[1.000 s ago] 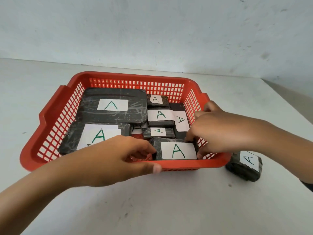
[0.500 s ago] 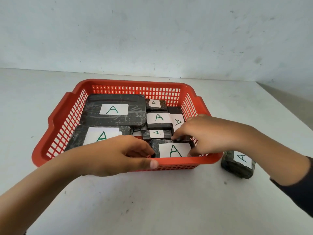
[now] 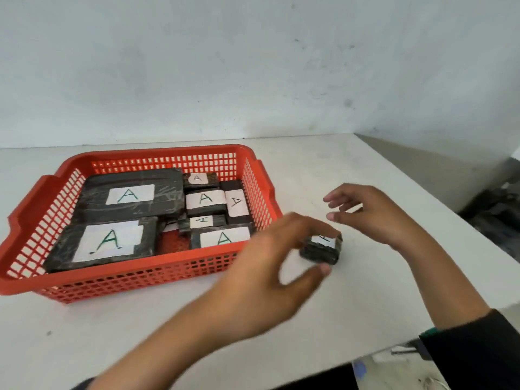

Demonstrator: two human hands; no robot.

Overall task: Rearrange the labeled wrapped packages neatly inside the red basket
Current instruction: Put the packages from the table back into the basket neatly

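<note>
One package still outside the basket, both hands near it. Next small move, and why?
Probably close the left hand on the loose package on the table: its fingers already bracket it, while the right hand hovers open behind. The red basket shows a bare patch of floor near the front.

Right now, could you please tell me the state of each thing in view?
red basket: on the table, holding seven labeled packages, small bare gap near the front.
loose package: on the table outside the basket, label up.
left hand: open, closing around the loose package.
right hand: open, empty, above the table.
</note>
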